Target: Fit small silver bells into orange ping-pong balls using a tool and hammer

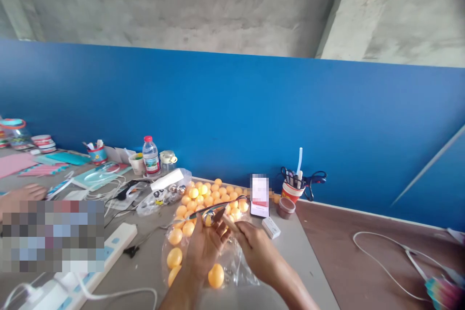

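My left hand (204, 247) is raised over a heap of orange ping-pong balls (209, 197), its fingers curled round one ball (208, 218) at the fingertips. My right hand (254, 247) is closed on a thin tool (225, 219) with a light handle, and its dark tip (219, 214) touches that ball. A clear plastic bag (232, 266) with a few more orange balls (215, 275) lies under both hands on the grey table (312, 271).
A paper cup with scissors (292, 189), a small brown lid (286, 207), a white box (271, 227) and a phone (260, 197) stand right of the balls. A water bottle (150, 156), cups, cables and a white power strip (109, 252) lie left. Another person's hand (22, 194) rests far left.
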Tool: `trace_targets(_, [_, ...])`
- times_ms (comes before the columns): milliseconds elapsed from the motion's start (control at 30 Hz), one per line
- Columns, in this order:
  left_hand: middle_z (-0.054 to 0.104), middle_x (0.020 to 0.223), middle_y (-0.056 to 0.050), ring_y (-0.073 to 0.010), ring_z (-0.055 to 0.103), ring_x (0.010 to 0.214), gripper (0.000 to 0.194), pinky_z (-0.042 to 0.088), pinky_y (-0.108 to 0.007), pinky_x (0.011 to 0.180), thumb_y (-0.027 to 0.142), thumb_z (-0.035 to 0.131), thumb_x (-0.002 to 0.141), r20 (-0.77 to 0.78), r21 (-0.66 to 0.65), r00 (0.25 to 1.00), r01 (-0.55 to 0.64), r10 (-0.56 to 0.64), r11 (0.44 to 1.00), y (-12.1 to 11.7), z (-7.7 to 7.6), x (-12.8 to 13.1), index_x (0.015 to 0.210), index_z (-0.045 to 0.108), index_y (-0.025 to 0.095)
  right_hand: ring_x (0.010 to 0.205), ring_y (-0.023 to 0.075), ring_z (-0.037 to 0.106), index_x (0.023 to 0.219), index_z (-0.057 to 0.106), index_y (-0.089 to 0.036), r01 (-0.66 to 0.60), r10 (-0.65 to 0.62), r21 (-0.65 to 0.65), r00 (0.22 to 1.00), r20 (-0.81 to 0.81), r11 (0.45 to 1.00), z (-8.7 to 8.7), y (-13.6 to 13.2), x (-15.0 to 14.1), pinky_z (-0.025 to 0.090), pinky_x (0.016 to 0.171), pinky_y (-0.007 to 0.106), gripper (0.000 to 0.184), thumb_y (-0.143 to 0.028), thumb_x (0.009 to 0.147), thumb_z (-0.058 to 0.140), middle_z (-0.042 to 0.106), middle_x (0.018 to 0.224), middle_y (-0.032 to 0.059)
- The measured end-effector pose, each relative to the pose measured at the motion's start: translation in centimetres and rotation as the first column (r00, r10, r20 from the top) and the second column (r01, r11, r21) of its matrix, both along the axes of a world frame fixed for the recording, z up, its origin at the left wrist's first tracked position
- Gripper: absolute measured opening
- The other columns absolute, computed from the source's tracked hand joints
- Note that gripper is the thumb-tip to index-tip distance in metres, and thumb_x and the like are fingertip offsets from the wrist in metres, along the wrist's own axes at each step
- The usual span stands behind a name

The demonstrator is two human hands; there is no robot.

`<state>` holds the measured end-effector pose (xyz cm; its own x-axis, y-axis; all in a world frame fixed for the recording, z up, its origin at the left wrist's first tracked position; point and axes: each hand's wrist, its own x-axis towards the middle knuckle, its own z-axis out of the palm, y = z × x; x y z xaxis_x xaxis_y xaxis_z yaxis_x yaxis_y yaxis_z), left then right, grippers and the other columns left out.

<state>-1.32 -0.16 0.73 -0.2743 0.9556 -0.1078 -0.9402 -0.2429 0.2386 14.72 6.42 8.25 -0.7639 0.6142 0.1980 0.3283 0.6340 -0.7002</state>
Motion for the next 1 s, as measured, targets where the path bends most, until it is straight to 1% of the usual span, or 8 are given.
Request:
trace_targets(100, [0.08,0.094,-0.011,-0.0235,0.076,0.09,0.039,0.053,-0.042,0.096,0.041,0.044,0.105,0.0,0.018,1.0,0.008,-0.008,1.0,-0.1,0.2,0.1,0.115,0.072,0.016,0.074,0.0198,0.063,0.08,0.057,-0.021,0.004,-0.004,-0.002,1.0,0.008,1.0,0.0,0.1,0.0,0.044,0.066,0.03,0.031,-0.034,0.101,0.037,0.068,0.083,0.0072])
trace_targets(233, [0.08,0.087,-0.009,-0.022,0.075,0.085,0.037,0.052,-0.043,0.098,0.039,0.043,0.106,0.014,0.004,1.0,-0.023,0.023,1.0,-0.1,0.4,0.1,0.118,0.071,0.018,0.072,0.0184,0.06,0.081,0.057,-0.021,0.039,-0.039,0.005,0.998,-0.058,0.999,0.2,0.0,0.2,0.044,0.064,0.029,0.03,-0.033,0.1,0.037,0.066,0.081,0.0058])
trace_targets(433, [0.078,0.082,-0.009,-0.0203,0.074,0.079,0.032,0.057,-0.037,0.085,0.038,0.05,0.104,-0.002,-0.079,1.0,-0.021,0.021,0.997,-0.1,0.5,0.1,0.102,0.072,0.015,0.073,0.019,0.061,0.081,0.06,-0.02,0.021,-0.021,-0.004,0.999,0.044,1.0,-0.4,-0.2,-0.4,0.042,0.066,0.03,0.028,-0.029,0.099,0.041,0.068,0.082,0.0074])
trace_targets(567, [0.074,0.081,-0.007,-0.0197,0.072,0.076,0.022,0.058,-0.038,0.083,0.032,0.057,0.101,0.024,-0.13,0.996,-0.087,0.091,0.988,-0.2,1.0,0.0,0.096,0.071,0.016,0.067,0.0164,0.057,0.078,0.059,-0.02,0.062,-0.062,0.034,0.998,0.001,0.997,-0.1,1.3,0.3,0.037,0.061,0.028,0.027,-0.027,0.098,0.042,0.067,0.076,0.004])
trace_targets(667, [0.071,0.077,-0.005,-0.0162,0.067,0.066,0.017,0.058,-0.034,0.074,0.026,0.058,0.1,0.002,-0.2,0.99,-0.141,0.144,0.97,-0.2,1.3,-0.2,0.093,0.07,0.016,0.063,0.0153,0.054,0.079,0.062,-0.019,0.128,-0.133,0.066,0.988,0.079,0.99,-0.3,3.0,0.9,0.032,0.058,0.027,0.024,-0.023,0.097,0.046,0.068,0.074,0.0039])
trace_targets(767, [0.07,0.078,-0.005,-0.0148,0.066,0.064,0.013,0.058,-0.031,0.068,0.02,0.058,0.098,-0.064,-0.226,0.984,-0.176,0.165,0.958,-0.1,1.4,-0.4,0.103,0.07,0.016,0.068,0.0171,0.06,0.089,0.067,-0.016,0.201,-0.212,0.09,0.967,0.14,0.975,-1.4,4.6,0.8,0.034,0.061,0.028,0.023,-0.023,0.099,0.047,0.073,0.084,0.0089])
trace_targets(867, [0.07,0.079,-0.004,-0.0142,0.066,0.063,0.021,0.059,-0.03,0.066,0.015,0.06,0.096,-0.106,-0.214,0.974,-0.219,0.2,0.952,-0.1,1.6,-0.4,0.115,0.069,0.018,0.084,0.0209,0.067,0.099,0.069,-0.016,0.285,-0.299,0.096,0.933,0.201,0.954,-2.6,5.5,0.2,0.037,0.067,0.028,0.022,-0.022,0.099,0.048,0.076,0.1,0.0131])
trace_targets(1000, [0.068,0.076,-0.003,-0.0141,0.064,0.061,0.025,0.058,-0.029,0.064,0.014,0.067,0.091,-0.124,-0.187,0.972,-0.221,0.2,0.957,-0.2,2.1,-0.2,0.116,0.07,0.016,0.099,0.0248,0.069,0.109,0.07,-0.017,0.355,-0.368,0.098,0.893,0.26,0.93,-3.9,6.1,-0.4,0.04,0.073,0.029,0.024,-0.022,0.1,0.048,0.074,0.117,0.014])
